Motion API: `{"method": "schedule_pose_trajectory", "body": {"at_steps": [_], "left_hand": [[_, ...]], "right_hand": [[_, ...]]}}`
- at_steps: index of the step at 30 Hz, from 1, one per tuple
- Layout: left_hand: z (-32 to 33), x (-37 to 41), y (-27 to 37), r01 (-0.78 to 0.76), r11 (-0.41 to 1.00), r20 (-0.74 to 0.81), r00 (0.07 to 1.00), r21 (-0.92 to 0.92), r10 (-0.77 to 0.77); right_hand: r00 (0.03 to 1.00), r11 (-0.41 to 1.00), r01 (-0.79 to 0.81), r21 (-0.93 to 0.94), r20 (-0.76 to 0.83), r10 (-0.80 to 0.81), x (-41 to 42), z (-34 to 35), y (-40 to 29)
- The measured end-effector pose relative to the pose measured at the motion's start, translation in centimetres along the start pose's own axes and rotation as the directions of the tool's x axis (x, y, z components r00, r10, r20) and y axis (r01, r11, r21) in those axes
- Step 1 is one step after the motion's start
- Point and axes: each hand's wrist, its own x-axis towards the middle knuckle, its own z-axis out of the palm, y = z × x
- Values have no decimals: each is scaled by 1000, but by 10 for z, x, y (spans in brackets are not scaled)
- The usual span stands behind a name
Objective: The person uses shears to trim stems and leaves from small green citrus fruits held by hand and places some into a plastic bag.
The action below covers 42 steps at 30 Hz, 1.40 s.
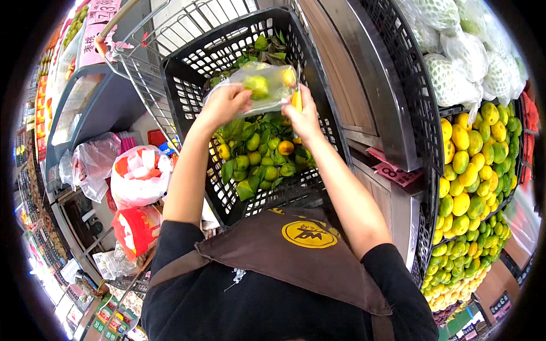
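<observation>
A clear plastic bag (276,94) with a few green-yellow citrus fruits in it is stretched between my hands. My left hand (227,101) pinches the bag's left side, fingers curled. In my right hand (304,116) is a small cutting tool with a yellow handle (297,101), its metal end pointing away from me. That hand is also at the bag's right edge; whether it grips the plastic too, I cannot tell. Below the bag, green and orange citrus fruits (262,160) with leaves lie in a black perforated plastic crate (186,111). Loose leaves (273,53) are at its far end.
The crate rests in a wire shopping cart (147,91). Plastic bags (140,172) sit to the left. On the right rises a display of yellow-green citrus (471,160), with net-wrapped fruit (452,81) above. A metal-edged wooden counter (341,64) runs beside the crate.
</observation>
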Motion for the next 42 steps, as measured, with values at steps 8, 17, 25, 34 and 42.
{"method": "schedule_pose_trajectory", "body": {"at_steps": [8,17,25,34,42], "left_hand": [[28,-112,26,-270,955,-201,949,-125,242],[81,-97,-21,-387,914,-218,909,-123,356],[115,-53,-69,-451,892,-47,891,23,452],[123,6,-102,-470,843,36,878,263,478],[106,12,-75,-263,960,78,964,97,256]], "right_hand": [[990,997,-60,53,134,52,22,-13,-41],[998,997,36,72,44,-40,-6,-24,-37],[981,976,188,113,-65,-181,-68,-47,-47],[987,984,153,91,-63,-147,-146,-74,-70],[989,980,136,146,-76,-125,-181,-89,-67]]}}
